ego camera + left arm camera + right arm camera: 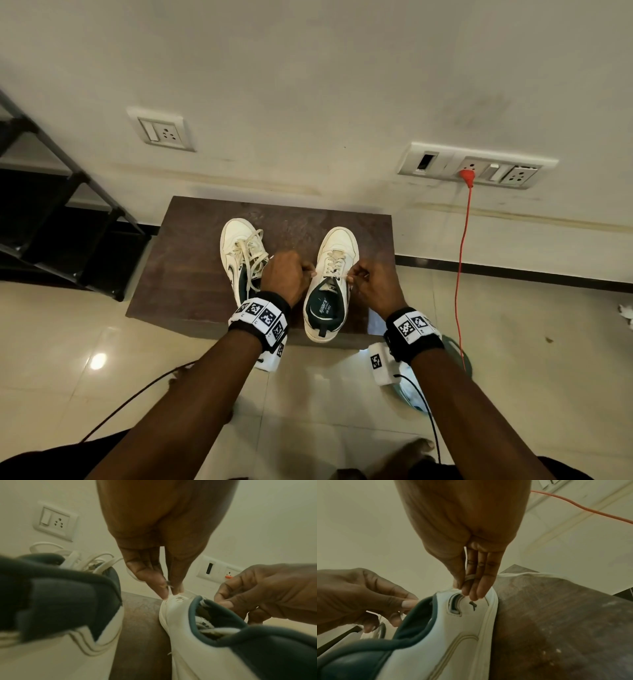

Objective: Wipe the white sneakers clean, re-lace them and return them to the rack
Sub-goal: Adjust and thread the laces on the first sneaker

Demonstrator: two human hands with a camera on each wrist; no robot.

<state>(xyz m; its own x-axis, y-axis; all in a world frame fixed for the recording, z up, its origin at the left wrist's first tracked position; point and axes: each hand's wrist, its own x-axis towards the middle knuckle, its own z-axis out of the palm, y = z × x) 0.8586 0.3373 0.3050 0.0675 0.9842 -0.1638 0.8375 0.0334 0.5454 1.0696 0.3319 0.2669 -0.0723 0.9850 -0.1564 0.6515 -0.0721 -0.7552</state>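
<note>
Two white sneakers with dark green lining stand side by side on a low brown table (191,260). The left sneaker (239,250) has its laces lying loose. The right sneaker (330,291) is laced up to its upper eyelets. My left hand (306,271) pinches one lace end (170,588) at that shoe's left top eyelet. My right hand (352,275) pinches the other lace end (469,576) on the right side, thumb against fingers (477,588). In the left wrist view the left sneaker (51,601) is close by on the left.
A black shoe rack (51,222) stands on the floor to the left of the table. A red cable (462,267) hangs from a wall socket (479,168) down to the floor on the right. Thin black wires trail from my wristbands.
</note>
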